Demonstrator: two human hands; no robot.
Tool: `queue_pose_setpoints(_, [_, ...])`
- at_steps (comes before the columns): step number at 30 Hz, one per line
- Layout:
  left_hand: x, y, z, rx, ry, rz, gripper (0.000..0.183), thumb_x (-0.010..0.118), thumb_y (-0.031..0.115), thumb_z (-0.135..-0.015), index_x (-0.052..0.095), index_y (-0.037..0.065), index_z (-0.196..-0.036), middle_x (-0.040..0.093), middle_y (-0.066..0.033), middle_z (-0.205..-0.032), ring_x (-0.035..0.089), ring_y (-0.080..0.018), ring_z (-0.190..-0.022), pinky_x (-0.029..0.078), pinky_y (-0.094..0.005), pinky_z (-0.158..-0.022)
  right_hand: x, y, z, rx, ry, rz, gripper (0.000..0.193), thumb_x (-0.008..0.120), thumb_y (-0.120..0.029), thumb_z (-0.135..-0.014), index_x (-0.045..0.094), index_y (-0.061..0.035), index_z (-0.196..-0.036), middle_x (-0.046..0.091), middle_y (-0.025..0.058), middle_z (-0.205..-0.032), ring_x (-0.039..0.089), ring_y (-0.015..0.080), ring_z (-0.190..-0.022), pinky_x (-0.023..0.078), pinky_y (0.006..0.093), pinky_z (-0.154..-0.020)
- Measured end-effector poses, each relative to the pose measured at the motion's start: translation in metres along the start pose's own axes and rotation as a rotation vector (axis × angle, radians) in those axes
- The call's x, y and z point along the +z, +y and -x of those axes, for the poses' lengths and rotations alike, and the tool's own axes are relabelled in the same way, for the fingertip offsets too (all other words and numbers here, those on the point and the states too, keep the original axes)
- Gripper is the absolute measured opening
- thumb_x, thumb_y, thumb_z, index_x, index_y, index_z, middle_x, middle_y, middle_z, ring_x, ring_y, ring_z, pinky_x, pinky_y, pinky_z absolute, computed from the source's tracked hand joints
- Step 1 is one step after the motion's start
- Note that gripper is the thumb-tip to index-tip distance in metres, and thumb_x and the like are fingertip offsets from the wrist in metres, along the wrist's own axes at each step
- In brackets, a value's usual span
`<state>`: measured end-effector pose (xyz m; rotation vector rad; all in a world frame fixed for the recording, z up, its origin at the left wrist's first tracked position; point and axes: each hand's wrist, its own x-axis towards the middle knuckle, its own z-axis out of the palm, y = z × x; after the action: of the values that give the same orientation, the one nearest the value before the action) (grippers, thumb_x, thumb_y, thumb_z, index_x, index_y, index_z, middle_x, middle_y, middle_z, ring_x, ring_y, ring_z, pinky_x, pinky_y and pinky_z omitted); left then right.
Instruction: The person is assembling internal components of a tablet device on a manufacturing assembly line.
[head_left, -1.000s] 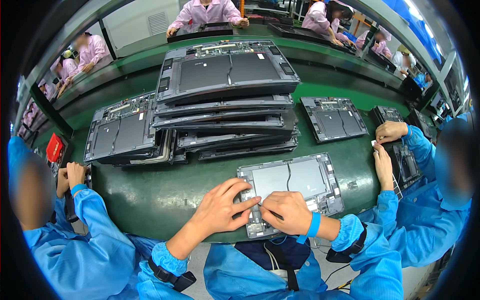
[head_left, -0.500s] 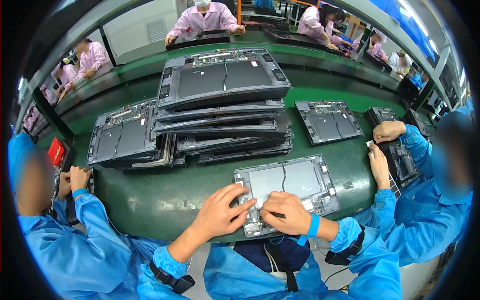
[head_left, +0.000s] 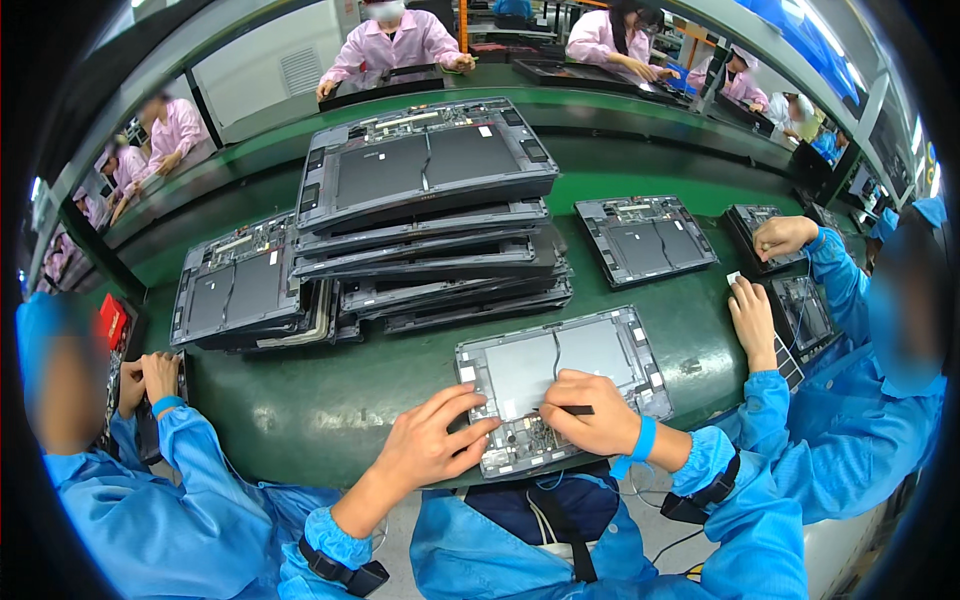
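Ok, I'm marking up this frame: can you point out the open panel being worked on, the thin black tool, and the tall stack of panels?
open panel (head_left: 590,352), head view, bare grey plate.
thin black tool (head_left: 578,410), head view, tip end.
stack of panels (head_left: 425,160), head view, top panel's dark face.

An open device chassis (head_left: 560,385) lies on the table (head_left: 300,400) at its near edge. The left hand (head_left: 430,450) rests on the chassis's near-left corner; the right hand (head_left: 590,415) sits on its near edge, holding a thin tool (head_left: 572,410). Behind and to the left rises a stack of chassis (head_left: 430,220), with a lower pile (head_left: 245,295) left of it. Another chassis (head_left: 645,237) lies behind to the right. Co-workers sit on either side.
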<state>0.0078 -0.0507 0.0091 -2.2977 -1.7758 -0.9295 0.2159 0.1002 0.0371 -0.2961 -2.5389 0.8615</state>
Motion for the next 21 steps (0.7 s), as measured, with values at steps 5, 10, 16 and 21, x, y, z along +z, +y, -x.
queue_pose_setpoints(5, [-0.005,-0.001,-0.007,0.096,-0.011,-0.096,0.024,0.071,0.020,-0.074,0.073,0.024,-0.097,0.064,-0.0011,-0.108,0.063,-0.0203,-0.101,0.057,-0.0317,-0.064,-0.005,0.012,0.011,-0.006,-0.067,0.045,0.012,0.060,-0.014,-0.082,0.061,-0.0061,-0.072,0.057,0.0081,-0.067,0.057,0.0277,-0.069,0.045,0.0412,-0.058])
queue_pose_setpoints(10, [-0.004,-0.001,-0.007,0.102,-0.015,-0.092,0.024,0.071,0.020,-0.073,0.073,0.025,-0.096,0.064,-0.0005,-0.107,0.063,-0.0205,-0.100,0.056,-0.0320,-0.064,-0.005,0.005,0.006,-0.078,-0.069,0.053,0.012,0.062,-0.015,-0.081,0.061,-0.0065,-0.073,0.058,0.0073,-0.069,0.057,0.0273,-0.069,0.046,0.0412,-0.059])
queue_pose_setpoints(16, [0.000,-0.003,-0.005,0.102,0.017,-0.087,0.023,0.070,0.019,-0.073,0.073,0.025,-0.095,0.064,0.0000,-0.104,0.064,-0.0207,-0.099,0.056,-0.0317,-0.064,-0.002,0.004,0.002,-0.125,-0.075,0.125,0.014,0.062,-0.015,-0.081,0.057,-0.0065,-0.071,0.056,0.0066,-0.067,0.056,0.0270,-0.068,0.047,0.0400,-0.059])
queue_pose_setpoints(21, [0.001,-0.003,-0.005,0.098,0.014,-0.085,0.022,0.070,0.019,-0.072,0.073,0.024,-0.093,0.064,-0.0001,-0.102,0.064,-0.0205,-0.098,0.056,-0.0313,-0.066,-0.004,0.006,0.002,-0.079,-0.096,0.076,0.015,0.060,-0.016,-0.081,0.057,-0.0069,-0.070,0.055,0.0063,-0.065,0.056,0.0268,-0.067,0.046,0.0402,-0.059])
